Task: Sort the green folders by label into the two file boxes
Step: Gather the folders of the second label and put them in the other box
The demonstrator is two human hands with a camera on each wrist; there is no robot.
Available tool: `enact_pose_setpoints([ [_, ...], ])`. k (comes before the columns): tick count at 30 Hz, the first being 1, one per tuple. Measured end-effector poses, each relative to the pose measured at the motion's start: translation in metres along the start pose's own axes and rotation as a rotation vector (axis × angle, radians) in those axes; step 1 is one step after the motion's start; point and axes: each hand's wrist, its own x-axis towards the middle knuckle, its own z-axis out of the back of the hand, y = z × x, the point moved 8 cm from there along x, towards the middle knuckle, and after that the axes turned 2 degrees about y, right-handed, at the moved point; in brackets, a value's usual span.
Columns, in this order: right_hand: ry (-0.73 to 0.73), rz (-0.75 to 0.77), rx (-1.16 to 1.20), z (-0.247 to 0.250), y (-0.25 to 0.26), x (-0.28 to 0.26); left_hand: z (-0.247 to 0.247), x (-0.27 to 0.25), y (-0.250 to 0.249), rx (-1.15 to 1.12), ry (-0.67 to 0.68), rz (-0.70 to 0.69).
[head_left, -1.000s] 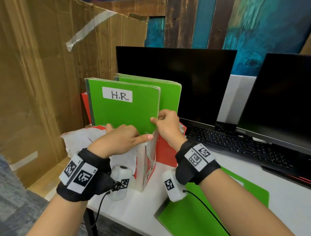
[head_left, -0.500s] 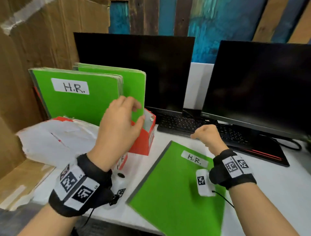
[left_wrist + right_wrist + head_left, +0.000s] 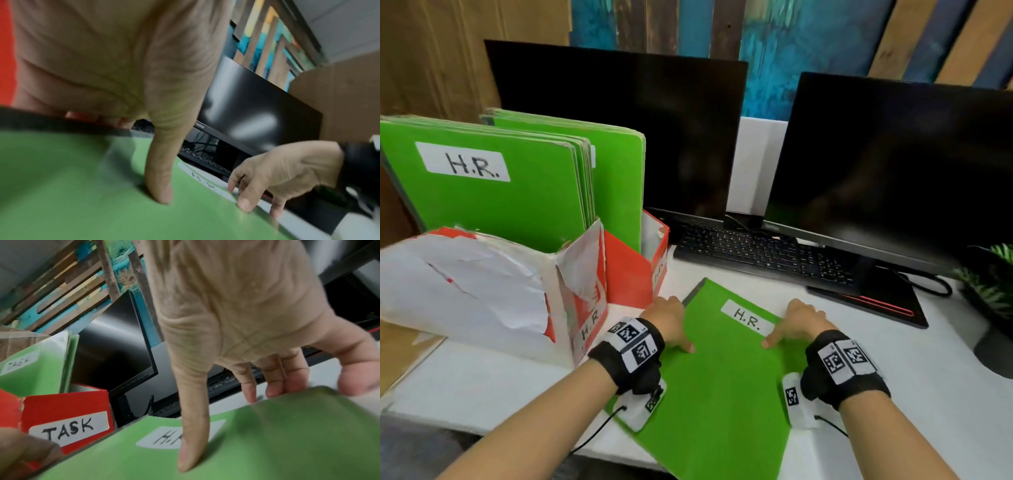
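Your left hand (image 3: 669, 320) and right hand (image 3: 799, 320) pinch the H.R. folder (image 3: 722, 377) edges; thin, probably floppy, so lift both sides evenly.

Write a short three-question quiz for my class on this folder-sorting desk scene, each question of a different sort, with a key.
1. True or false: the folder lying flat on the desk is labelled TASK.
2. Which box should this folder go into? A: the torn white box marked H.R. B: the red box marked TASK.
3. Fill in: the thumbs of the left hand and the right hand both press on top of the ____.

Key
1. False; its label reads H.R.
2. A
3. folder
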Motion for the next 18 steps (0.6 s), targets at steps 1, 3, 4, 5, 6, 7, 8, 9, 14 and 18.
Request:
enact_pose_setpoints([
  [1, 0.008, -0.001, 0.002, 0.0, -0.001, 0.001, -0.003, 0.004, 0.001, -0.045, 0.013, 0.007],
  [3, 0.017, -0.007, 0.004, -0.002, -0.004, 0.004, -0.007, 0.011, 0.004, -0.169, 0.028, 0.015],
  [4, 0.011, -0.005, 0.009, -0.002, -0.005, 0.005, -0.006, 0.014, 0.005, -0.225, 0.02, 0.01],
  [5, 0.002, -0.007, 0.018, -0.002, -0.005, 0.005, -0.005, 0.017, 0.007, -0.275, -0.001, 0.0],
  [6, -0.01, -0.025, 0.038, -0.001, -0.007, 0.005, -0.002, 0.019, 0.008, -0.323, -0.027, -0.012],
  [7, -0.035, -0.04, 0.059, 0.001, -0.009, 0.004, 0.0, 0.021, 0.01, -0.365, -0.056, -0.024],
  [8, -0.057, -0.057, 0.089, 0.002, -0.012, 0.004, 0.004, 0.021, 0.012, -0.406, -0.086, -0.036],
  [9, -0.088, -0.064, 0.159, 0.003, -0.015, 0.004, 0.01, 0.021, 0.012, -0.452, -0.124, -0.052],
  [14, -0.143, 0.06, 1.041, 0.016, -0.023, 0.007, 0.067, -0.001, 0.003, -0.692, -0.424, -0.236],
  [18, -0.041, 0.298, 1.381, 0.057, 0.003, -0.021, 0.106, -0.02, -0.003, -0.876, -0.626, -0.386],
])
